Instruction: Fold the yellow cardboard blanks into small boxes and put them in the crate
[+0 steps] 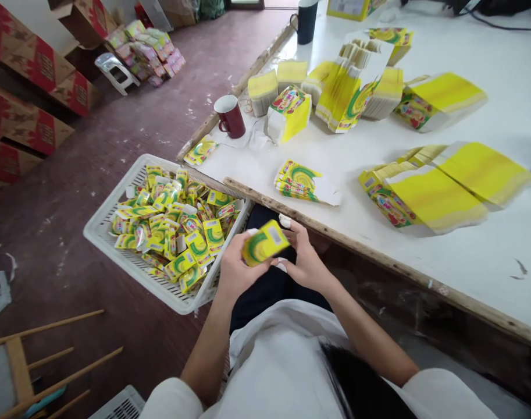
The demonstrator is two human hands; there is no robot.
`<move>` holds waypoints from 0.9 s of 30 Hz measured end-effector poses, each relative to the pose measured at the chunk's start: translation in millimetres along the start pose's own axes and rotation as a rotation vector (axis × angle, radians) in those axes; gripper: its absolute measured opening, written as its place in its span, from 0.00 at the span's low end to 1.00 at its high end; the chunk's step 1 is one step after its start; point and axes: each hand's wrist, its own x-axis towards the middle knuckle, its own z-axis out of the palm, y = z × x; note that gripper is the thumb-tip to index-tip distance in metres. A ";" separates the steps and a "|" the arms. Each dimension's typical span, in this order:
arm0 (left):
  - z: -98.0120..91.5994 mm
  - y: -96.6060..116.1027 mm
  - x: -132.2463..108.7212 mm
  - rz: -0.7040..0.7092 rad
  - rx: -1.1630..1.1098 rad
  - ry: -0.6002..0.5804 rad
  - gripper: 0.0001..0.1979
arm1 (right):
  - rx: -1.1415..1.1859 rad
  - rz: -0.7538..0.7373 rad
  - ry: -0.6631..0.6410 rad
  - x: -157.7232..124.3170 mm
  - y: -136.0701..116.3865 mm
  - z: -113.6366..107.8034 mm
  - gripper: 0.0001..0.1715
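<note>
A small yellow and green carton (265, 242) is held over my lap, below the table's front edge. My left hand (235, 269) is closed round its left end. My right hand (303, 261) pinches its right end with curled fingers. To my left a white plastic basket (103, 226) holds several folded cartons of the same kind. A short stack of flat carton blanks (298, 181) lies on the white table (487, 256) just beyond my hands.
Fanned piles of yellow blanks (439, 192) and bundled stacks (344, 90) cover the table. A red mug (231, 116) stands near its left edge, a dark cup (307, 21) farther back. Cardboard boxes (29, 87) and a white stool (116, 71) stand on the floor at left. A wooden frame (34, 361) lies near my left.
</note>
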 end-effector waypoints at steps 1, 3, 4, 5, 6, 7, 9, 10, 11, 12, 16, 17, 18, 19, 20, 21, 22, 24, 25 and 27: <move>-3.2 -6.8 1.9 -0.046 -0.079 0.107 0.35 | 0.007 0.013 0.023 2.4 0.3 -4.3 0.36; -10.8 -19.1 6.7 -0.077 -0.141 0.372 0.45 | -0.077 0.038 0.107 13.0 0.7 -21.0 0.24; -13.8 -23.4 8.7 -0.059 -0.123 0.480 0.50 | -0.168 0.048 0.164 21.1 1.5 -31.8 0.17; -15.6 -26.0 10.1 -0.033 -0.092 0.544 0.53 | -0.275 0.057 0.227 30.8 3.0 -42.9 0.11; -15.8 -26.9 10.5 -0.013 -0.067 0.568 0.54 | -0.387 0.070 0.286 41.7 5.3 -53.4 0.09; -14.4 -26.4 9.9 -0.004 -0.063 0.562 0.54 | -0.490 0.091 0.333 53.4 8.4 -62.4 0.08; -7.4 -22.9 6.6 -0.024 -0.121 0.501 0.50 | -0.655 0.165 0.404 76.4 16.7 -74.2 0.11; -2.8 -20.8 4.6 -0.051 -0.164 0.467 0.48 | -0.719 0.218 0.419 86.7 21.3 -76.9 0.12; 1.7 -19.0 2.6 -0.079 -0.206 0.435 0.45 | -0.773 0.283 0.422 95.3 25.7 -77.6 0.14; 5.8 -17.7 1.0 -0.104 -0.242 0.408 0.42 | -0.817 0.346 0.414 102.2 29.7 -77.0 0.15; 13.9 -16.8 -1.3 -0.159 -0.327 0.311 0.34 | -0.884 0.473 0.376 112.4 40.1 -70.4 0.15; 14.6 -17.3 -1.2 -0.170 -0.337 0.290 0.32 | -0.883 0.466 0.379 112.2 41.9 -69.2 0.14; 15.4 -17.9 -1.0 -0.183 -0.345 0.268 0.31 | -0.878 0.447 0.383 111.6 43.8 -68.4 0.14; 16.4 -18.5 -1.0 -0.196 -0.350 0.246 0.30 | -0.869 0.416 0.387 111.0 45.6 -68.1 0.14; 18.0 -19.1 -1.0 -0.208 -0.359 0.226 0.29 | -0.852 0.374 0.393 110.3 47.4 -68.1 0.14; 20.1 -19.7 -1.1 -0.220 -0.375 0.208 0.28 | -0.825 0.326 0.404 109.7 48.9 -68.4 0.14; 22.7 -20.0 -1.5 -0.231 -0.405 0.183 0.29 | -0.784 0.281 0.422 108.9 49.7 -68.9 0.14; 28.7 -19.0 -2.5 -0.255 -0.532 0.105 0.32 | -0.641 0.208 0.484 105.5 48.0 -69.4 0.14; 31.7 -17.3 -3.3 -0.267 -0.629 0.053 0.34 | -0.534 0.176 0.518 102.0 45.0 -68.5 0.14; 37.0 -10.8 -4.9 -0.275 -0.843 -0.033 0.40 | -0.275 0.110 0.529 89.2 34.5 -61.4 0.17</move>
